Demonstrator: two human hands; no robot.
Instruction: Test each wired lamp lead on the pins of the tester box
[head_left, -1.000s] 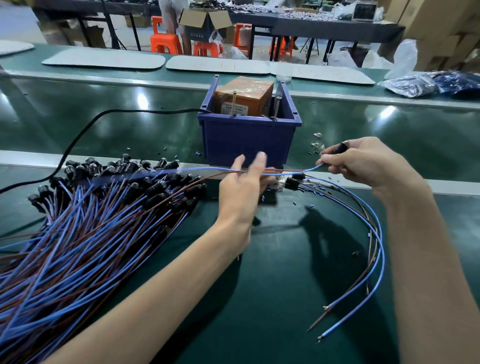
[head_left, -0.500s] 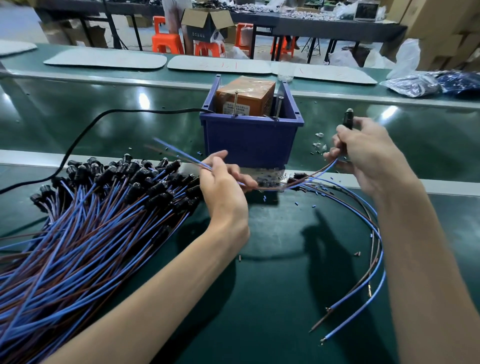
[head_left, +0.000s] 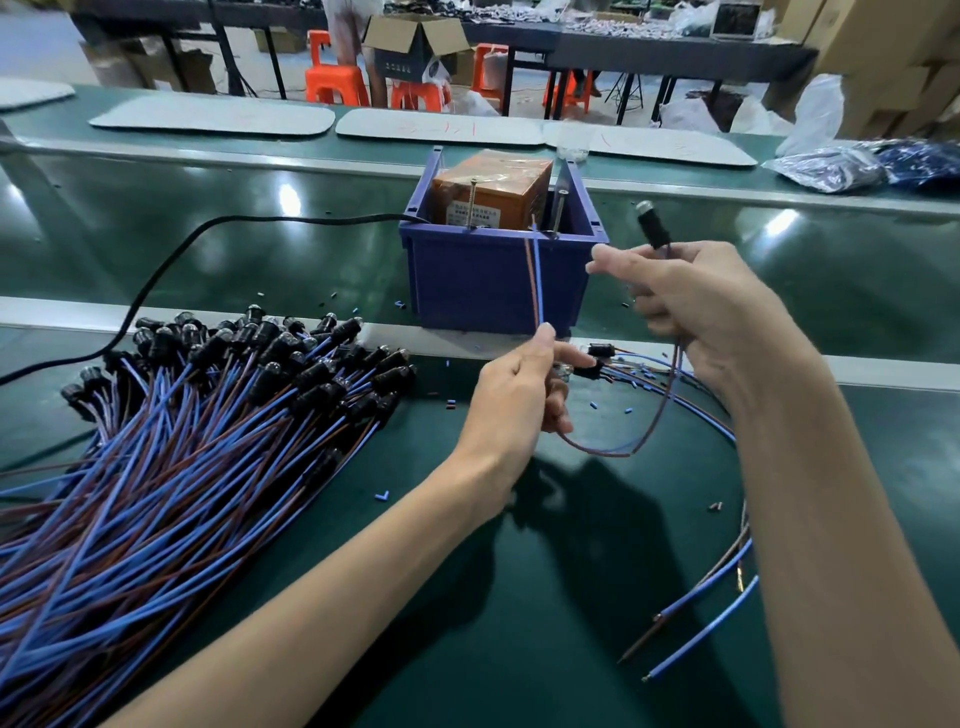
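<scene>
Blue-brown lead, pinched by left hand, seemingly touches pins of tester box.

Both forearms reach forward; left hand pinches, right hand raised, fingers apparently curled.

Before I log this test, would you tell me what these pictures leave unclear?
Head view only:
1. Whether the lead wires, pinched by the left hand, touch the pins of the tester box: too small, blurred.
2. The label on the orange unit: too small to read.
3. The pile of leads: cut off by the left edge.
4. The lamp holder's base: hidden in the right hand.
</scene>
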